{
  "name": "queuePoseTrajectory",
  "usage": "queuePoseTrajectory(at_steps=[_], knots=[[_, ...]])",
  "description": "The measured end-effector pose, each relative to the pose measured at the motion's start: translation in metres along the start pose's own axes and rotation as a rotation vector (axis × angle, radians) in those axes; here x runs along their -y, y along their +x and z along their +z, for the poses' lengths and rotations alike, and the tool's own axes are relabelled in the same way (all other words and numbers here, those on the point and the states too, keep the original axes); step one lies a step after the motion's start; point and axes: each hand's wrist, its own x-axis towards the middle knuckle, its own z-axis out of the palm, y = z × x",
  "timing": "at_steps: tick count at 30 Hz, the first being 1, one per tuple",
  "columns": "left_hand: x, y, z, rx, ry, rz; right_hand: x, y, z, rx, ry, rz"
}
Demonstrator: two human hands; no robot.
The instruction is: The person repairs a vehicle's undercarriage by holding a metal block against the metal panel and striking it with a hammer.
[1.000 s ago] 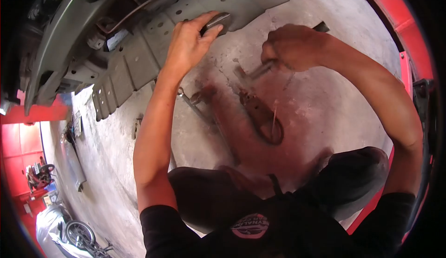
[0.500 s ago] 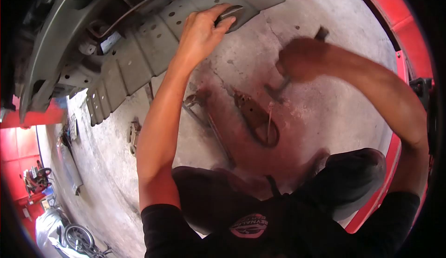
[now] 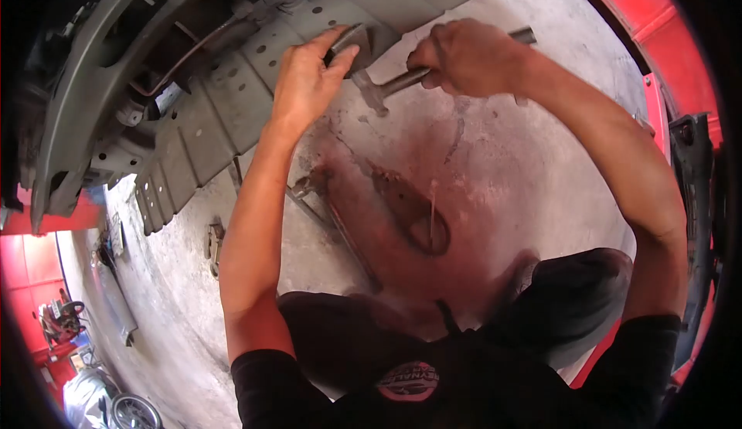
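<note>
Head view, your left hand [image 3: 303,77] grasping a block [image 3: 352,41] at the edge of the panel [image 3: 253,93], your right hand [image 3: 470,58] clenched round a hammer [image 3: 403,82] near the panel.

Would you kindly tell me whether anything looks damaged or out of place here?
A dark, crack-like line breaks the plain concrete floor pictured below the left hand, and a looped metal piece lies loose nearby. The floor around it looks reddish; I cannot tell whether that is stain or light.
</note>
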Motion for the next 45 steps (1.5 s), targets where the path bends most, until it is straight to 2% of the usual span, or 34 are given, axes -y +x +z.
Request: queuePoseTrajectory(at_steps=[1, 4, 5, 8, 9, 12, 13, 14, 16, 18, 19, 20, 21, 23, 26, 27, 29, 30, 32, 35, 38, 42, 43, 45], knots=[[-0.002, 0.001, -0.004, 0.016, 0.012, -0.034, 0.011, -0.007, 0.009, -0.013, -0.101, 0.029], [-0.013, -0.001, -0.006, 0.069, 0.032, -0.105, 0.018, -0.022, 0.021, 0.215, -0.118, -0.114], [-0.015, -0.002, -0.008, 0.072, 0.044, -0.102, 0.022, -0.028, 0.020, 0.421, -0.037, -0.016], [-0.014, -0.002, -0.009, 0.071, 0.062, -0.102, 0.032, -0.022, 0.013, 0.645, -0.234, -0.017], [-0.012, -0.001, -0.007, 0.075, 0.066, -0.104, 0.034, -0.006, 0.001, 0.682, -0.244, 0.131], [0.009, 0.000, 0.001, -0.012, -0.068, 0.049, 0.001, 0.005, -0.016, 0.032, -0.065, -0.013], [0.005, 0.000, -0.003, 0.002, -0.040, 0.013, 0.003, 0.001, -0.003, 0.177, -0.008, 0.075], [-0.002, -0.002, -0.005, 0.020, -0.020, -0.022, 0.006, -0.011, 0.009, 0.132, -0.057, -0.041], [-0.007, -0.002, -0.002, 0.029, -0.010, -0.060, 0.011, -0.019, 0.011, 0.466, -0.070, 0.054], [-0.005, -0.003, 0.000, 0.029, -0.013, -0.068, 0.014, -0.017, 0.007, 0.528, -0.154, 0.040], [-0.001, -0.003, 0.002, -0.011, -0.017, -0.005, 0.019, -0.014, 0.000, 0.561, -0.191, 0.035], [0.005, -0.002, 0.007, -0.045, -0.024, 0.055, 0.018, 0.004, -0.013, 0.549, -0.201, 0.205], [0.008, -0.004, 0.010, -0.084, -0.035, 0.114, 0.009, 0.003, -0.012, 0.443, -0.172, 0.146], [0.005, -0.003, 0.010, -0.053, -0.012, 0.026, -0.006, 0.005, -0.017, 0.210, -0.139, 0.019], [-0.005, 0.001, 0.005, 0.027, -0.017, -0.093, 0.012, -0.009, -0.009, 0.490, -0.112, 0.015], [-0.007, 0.001, 0.002, 0.061, -0.017, -0.133, 0.013, -0.005, -0.012, 0.511, -0.118, 0.078], [-0.002, 0.002, 0.005, 0.022, -0.062, -0.066, 0.016, 0.007, -0.026, 0.555, -0.130, 0.208], [0.001, 0.000, 0.007, 0.006, -0.088, -0.037, 0.009, 0.012, -0.033, 0.332, -0.093, 0.229], [0.004, 0.001, 0.013, -0.043, -0.036, 0.018, -0.016, 0.003, -0.020, 0.128, -0.087, 0.051], [0.000, 0.004, 0.016, -0.057, -0.067, 0.000, 0.011, -0.001, -0.045, 0.505, -0.066, 0.120], [-0.003, 0.008, 0.015, -0.038, -0.112, -0.008, -0.013, 0.004, -0.042, 0.117, -0.247, 0.114], [-0.006, 0.012, 0.024, -0.034, -0.060, 0.070, -0.008, -0.009, -0.044, 0.357, -0.096, 0.188], [-0.007, 0.015, 0.025, -0.023, -0.087, 0.057, 0.000, -0.003, -0.052, 0.492, -0.107, 0.199], [-0.007, 0.018, 0.019, 0.004, -0.136, 0.025, -0.012, -0.004, -0.044, 0.150, -0.221, 0.103]])
